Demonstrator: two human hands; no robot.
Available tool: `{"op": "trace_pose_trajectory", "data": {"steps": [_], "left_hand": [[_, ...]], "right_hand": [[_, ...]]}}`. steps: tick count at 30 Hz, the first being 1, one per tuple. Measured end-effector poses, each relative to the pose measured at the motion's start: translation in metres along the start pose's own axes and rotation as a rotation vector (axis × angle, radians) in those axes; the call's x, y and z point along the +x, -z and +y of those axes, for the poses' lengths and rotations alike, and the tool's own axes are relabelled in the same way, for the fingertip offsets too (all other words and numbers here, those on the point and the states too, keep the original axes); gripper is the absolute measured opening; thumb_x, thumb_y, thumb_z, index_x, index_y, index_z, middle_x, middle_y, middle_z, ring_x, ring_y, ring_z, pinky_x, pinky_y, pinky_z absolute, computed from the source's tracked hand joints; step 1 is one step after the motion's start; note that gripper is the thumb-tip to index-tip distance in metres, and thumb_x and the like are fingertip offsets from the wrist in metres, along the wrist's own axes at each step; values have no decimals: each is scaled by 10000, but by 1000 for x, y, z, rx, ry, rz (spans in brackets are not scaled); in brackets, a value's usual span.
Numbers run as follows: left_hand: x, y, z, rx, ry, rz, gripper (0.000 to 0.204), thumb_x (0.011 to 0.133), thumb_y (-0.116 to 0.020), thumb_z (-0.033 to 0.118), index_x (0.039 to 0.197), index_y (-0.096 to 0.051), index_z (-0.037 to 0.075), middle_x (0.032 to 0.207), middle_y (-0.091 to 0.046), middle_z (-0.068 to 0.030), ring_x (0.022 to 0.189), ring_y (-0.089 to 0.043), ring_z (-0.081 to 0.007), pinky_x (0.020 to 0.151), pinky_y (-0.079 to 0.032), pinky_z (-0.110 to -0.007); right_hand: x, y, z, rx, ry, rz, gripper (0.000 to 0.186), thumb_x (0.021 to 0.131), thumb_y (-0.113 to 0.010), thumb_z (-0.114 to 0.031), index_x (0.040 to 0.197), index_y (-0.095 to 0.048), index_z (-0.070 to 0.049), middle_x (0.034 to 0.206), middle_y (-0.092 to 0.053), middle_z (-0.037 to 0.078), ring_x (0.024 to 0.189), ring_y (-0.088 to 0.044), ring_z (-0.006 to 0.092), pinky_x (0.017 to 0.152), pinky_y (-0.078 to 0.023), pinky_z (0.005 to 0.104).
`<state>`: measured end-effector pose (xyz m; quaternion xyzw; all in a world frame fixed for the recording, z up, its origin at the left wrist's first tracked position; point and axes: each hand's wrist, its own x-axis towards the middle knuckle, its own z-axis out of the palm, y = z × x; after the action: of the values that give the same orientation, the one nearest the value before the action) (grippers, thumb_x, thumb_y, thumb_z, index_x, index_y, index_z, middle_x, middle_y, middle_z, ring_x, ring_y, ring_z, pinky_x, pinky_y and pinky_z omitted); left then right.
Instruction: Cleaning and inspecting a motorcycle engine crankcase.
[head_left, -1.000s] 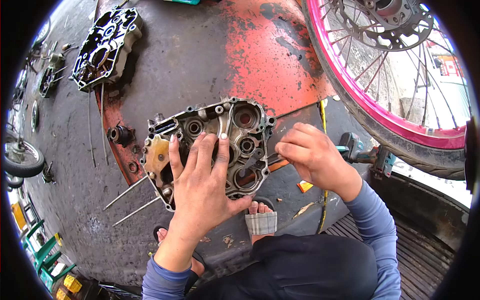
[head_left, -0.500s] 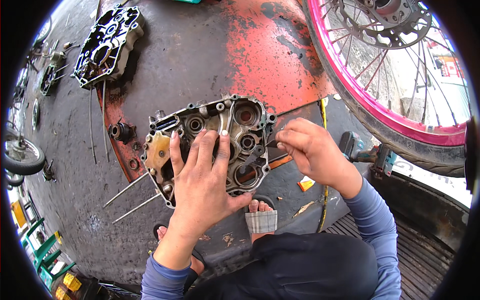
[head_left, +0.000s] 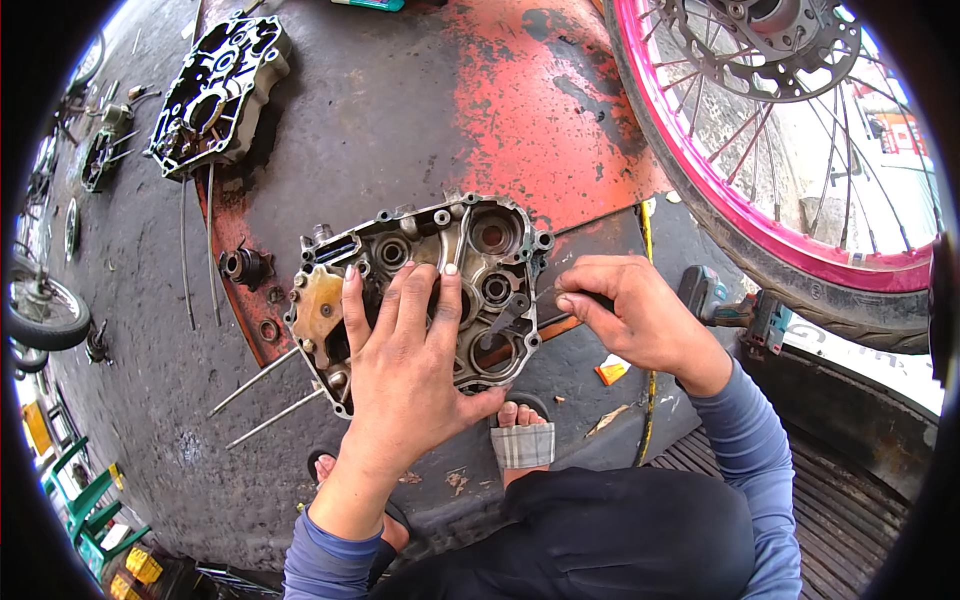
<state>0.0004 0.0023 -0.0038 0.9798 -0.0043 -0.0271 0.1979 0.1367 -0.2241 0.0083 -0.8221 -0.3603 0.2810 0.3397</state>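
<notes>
An engine crankcase half (head_left: pixel 503 240) of grey metal lies in front of me with its open side up. Its bores, bearings and channels show, and a brass-coloured plate (head_left: pixel 318 308) is fixed at its left end. My left hand (head_left: pixel 408 350) lies across it with the fingers spread and touching the inside, hiding part of the middle. Beside the right edge of the casing, my right hand (head_left: pixel 630 310) is closed in a pinch. A thin dark piece sticks out of its fingers toward the casing rim; its kind is too hidden to tell.
Two long studs (head_left: pixel 270 405) jut from the casing's lower left. A second crankcase half (head_left: pixel 220 95) lies at the far left, a small dark round part (head_left: pixel 245 266) nearer. On the right are a wheel with a pink rim (head_left: pixel 730 215) and a cordless power tool (head_left: pixel 735 308).
My right hand has rolled over slightly at the casing's right edge, its thumb now lower and the pinch still closed. My left hand stays in place on the casing.
</notes>
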Motion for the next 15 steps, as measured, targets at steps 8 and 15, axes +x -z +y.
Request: {"op": "trace_pose_trajectory", "data": {"steps": [8,15], "left_hand": [[0,0,2,2,4,-6,1103,529,-918,479,1449,-569,-18,1446,-548,-183,1395,-531,-332,1300,-84,-593],[-1,1,4,8,-2,-3,1106,528,-918,487,1446,-571,-21,1449,-547,-185,1404,-524,-336,1299,-89,-596]], "right_hand": [[0,1,2,17,-13,34,118,952,-696,-56,1004,-671,48,844,-629,181,774,-631,356,724,-499,417],[-3,9,3,55,-12,-125,132,962,-691,-54,1039,-673,52,885,-657,187,797,-663,342,746,-521,417]]}}
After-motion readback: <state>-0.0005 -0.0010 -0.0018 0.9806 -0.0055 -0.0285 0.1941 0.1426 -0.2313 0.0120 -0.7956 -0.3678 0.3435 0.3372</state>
